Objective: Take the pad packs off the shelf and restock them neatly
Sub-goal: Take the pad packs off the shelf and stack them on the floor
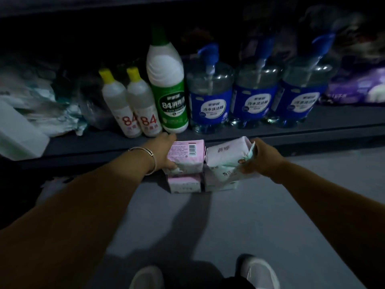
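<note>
On my left, the left hand [166, 151] curls round the end of the pink pad pack [185, 156], thumb underneath, fingers over the top. That pack sits on a lower pink pack [184, 183], in front of the shelf edge [291, 136]. Beside it, touching, the white pad pack [227, 152] tops a second stack, its far end pinched by my right hand [258, 157]. These look light, soft and crinkly, so I'd judge a squeeze on both short ends steadies them; the film could slip.
</note>
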### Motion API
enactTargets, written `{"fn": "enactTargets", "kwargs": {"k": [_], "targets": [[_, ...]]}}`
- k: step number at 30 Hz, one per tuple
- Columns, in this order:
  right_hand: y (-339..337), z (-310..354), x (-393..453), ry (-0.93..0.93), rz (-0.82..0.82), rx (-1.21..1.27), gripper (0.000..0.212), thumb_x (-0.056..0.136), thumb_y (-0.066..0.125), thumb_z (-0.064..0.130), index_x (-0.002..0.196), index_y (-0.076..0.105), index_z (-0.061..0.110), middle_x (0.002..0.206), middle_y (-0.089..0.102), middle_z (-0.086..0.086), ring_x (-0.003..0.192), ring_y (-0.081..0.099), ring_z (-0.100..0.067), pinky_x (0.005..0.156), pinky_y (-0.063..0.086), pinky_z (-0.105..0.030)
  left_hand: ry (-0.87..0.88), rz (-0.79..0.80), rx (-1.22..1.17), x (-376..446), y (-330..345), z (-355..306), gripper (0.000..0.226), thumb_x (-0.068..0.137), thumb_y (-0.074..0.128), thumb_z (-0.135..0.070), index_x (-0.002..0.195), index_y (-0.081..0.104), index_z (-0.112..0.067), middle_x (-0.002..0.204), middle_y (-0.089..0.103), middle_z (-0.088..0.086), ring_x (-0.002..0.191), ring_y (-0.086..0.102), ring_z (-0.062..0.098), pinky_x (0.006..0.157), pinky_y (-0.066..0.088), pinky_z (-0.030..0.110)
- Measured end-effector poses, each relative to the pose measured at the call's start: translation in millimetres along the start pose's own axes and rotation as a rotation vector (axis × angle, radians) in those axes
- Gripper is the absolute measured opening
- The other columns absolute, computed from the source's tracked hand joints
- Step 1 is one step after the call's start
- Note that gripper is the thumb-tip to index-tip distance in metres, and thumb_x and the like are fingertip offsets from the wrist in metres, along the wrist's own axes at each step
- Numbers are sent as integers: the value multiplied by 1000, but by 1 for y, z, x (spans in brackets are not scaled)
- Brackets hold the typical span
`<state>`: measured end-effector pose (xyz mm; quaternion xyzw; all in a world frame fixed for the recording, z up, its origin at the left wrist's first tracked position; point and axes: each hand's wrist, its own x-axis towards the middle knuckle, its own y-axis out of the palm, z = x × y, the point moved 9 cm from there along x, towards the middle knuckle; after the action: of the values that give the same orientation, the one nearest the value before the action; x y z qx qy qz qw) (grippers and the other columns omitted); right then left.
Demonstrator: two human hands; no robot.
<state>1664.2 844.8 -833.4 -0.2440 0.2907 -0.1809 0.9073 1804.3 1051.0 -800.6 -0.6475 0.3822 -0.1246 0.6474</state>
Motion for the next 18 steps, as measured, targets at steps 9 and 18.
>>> {"fn": "enactTargets", "kwargs": {"k": [9, 18], "targets": [[53, -44, 41, -13, 39, 169, 73, 67, 71, -16, 128, 46, 15, 120, 58, -9, 115, 52, -27, 95, 49, -45, -55, 56, 57, 23, 61, 13, 78, 71, 79, -34, 130, 32, -12, 129, 29, 10, 100, 57, 37, 85, 46, 41], [50, -39, 37, 22, 54, 66, 94, 64, 78, -8, 142, 31, 17, 131, 53, -10, 125, 47, -31, 101, 45, -51, -73, 60, 248, 24, 55, 5, 102, 60, 80, -53, 139, 26, -16, 137, 27, 9, 122, 38, 32, 96, 43, 43]]}}
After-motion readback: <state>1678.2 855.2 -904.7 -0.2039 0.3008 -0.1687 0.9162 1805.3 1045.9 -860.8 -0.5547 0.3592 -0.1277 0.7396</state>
